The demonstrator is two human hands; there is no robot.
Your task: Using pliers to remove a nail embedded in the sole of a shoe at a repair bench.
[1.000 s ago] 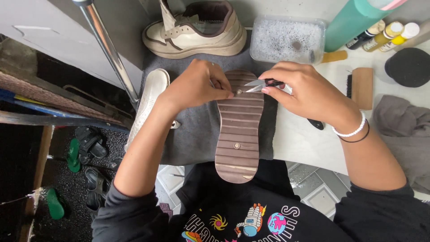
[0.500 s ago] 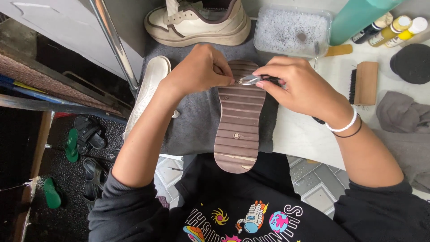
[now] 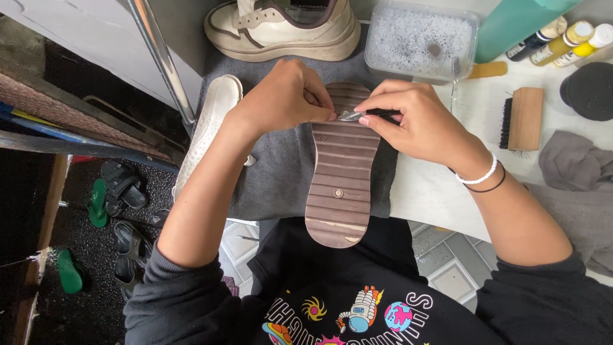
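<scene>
A shoe lies sole-up on a dark grey towel (image 3: 281,172), its brown ribbed sole (image 3: 340,182) pointing toward me. My left hand (image 3: 287,96) grips the shoe's far end and steadies it. My right hand (image 3: 415,121) pinches a small metal tool with a black handle (image 3: 364,115), and the metal tip rests against the sole's grooves near my left fingers. A white and a black band circle my right wrist.
A cream sneaker (image 3: 281,29) stands upright at the back. A white insole (image 3: 207,131) lies left of the towel. A tub of soapy water (image 3: 421,38), a teal bottle (image 3: 514,25), small bottles (image 3: 571,38), a wooden brush (image 3: 522,118) and grey cloth (image 3: 575,166) sit right. Sandals (image 3: 118,191) lie on the floor.
The view has shifted slightly; both hands stay on the shoe, with the tool tip moving a little along the sole's grooves.
</scene>
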